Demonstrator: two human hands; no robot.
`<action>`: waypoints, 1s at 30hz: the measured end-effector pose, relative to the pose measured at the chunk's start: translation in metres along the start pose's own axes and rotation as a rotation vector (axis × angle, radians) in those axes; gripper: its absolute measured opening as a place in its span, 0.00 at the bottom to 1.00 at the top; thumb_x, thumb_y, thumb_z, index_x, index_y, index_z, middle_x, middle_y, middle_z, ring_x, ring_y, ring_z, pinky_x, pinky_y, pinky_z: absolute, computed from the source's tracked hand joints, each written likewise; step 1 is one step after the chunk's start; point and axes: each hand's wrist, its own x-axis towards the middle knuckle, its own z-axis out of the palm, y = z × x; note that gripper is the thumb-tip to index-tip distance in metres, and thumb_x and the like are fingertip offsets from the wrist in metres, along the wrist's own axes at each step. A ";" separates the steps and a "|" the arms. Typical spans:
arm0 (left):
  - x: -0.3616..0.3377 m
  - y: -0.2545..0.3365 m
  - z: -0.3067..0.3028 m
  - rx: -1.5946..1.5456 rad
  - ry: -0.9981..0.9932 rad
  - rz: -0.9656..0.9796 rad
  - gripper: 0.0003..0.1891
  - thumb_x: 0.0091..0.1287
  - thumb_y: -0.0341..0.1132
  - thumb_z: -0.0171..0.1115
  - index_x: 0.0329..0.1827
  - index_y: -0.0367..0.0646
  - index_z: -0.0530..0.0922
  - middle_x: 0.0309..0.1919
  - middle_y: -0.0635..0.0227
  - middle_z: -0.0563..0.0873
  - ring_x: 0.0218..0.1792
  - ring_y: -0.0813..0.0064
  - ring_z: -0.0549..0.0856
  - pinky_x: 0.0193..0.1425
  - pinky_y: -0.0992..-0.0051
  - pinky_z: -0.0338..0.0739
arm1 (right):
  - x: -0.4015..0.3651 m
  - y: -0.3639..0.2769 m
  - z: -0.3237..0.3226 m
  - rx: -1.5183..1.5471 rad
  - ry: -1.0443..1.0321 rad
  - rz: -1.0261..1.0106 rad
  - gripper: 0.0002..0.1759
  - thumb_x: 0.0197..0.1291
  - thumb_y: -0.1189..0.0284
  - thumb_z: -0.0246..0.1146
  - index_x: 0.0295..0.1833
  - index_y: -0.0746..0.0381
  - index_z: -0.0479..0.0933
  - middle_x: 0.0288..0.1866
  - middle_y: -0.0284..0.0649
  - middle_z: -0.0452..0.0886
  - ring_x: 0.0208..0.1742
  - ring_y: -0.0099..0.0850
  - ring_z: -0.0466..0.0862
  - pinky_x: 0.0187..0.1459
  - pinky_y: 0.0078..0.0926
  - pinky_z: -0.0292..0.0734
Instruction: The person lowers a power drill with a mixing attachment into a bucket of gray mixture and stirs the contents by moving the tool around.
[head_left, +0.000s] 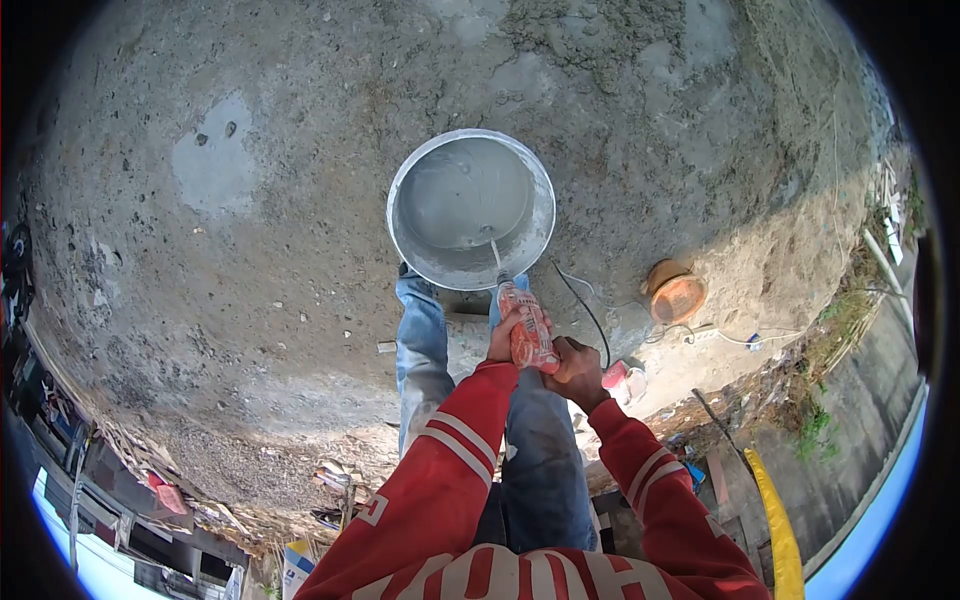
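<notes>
A red power drill (530,330) points away from me, its mixing rod (496,255) reaching down into a large round bucket (545,215). Grey, smooth liquid mix (465,190) lies inside the bucket, with swirl lines on its surface. My left hand (504,337) is wrapped round the left side of the drill's body. At the drill's rear end, my right hand (576,370) is closed round its handle. The lower end of the rod is hidden in the mix.
A black cable (590,310) runs on the ground right of the drill. Farther right sits an orange-brown bowl (679,298). A red and white item (622,378) lies near my right hand. Debris lines the right edge, near a yellow strip (775,520).
</notes>
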 end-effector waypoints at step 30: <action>0.009 0.036 0.008 0.063 -0.029 -0.074 0.22 0.75 0.41 0.64 0.62 0.34 0.75 0.48 0.50 0.86 0.48 0.53 0.88 0.59 0.54 0.85 | 0.025 -0.014 0.009 0.012 0.053 0.033 0.14 0.49 0.67 0.74 0.36 0.61 0.78 0.32 0.49 0.85 0.34 0.56 0.87 0.36 0.51 0.83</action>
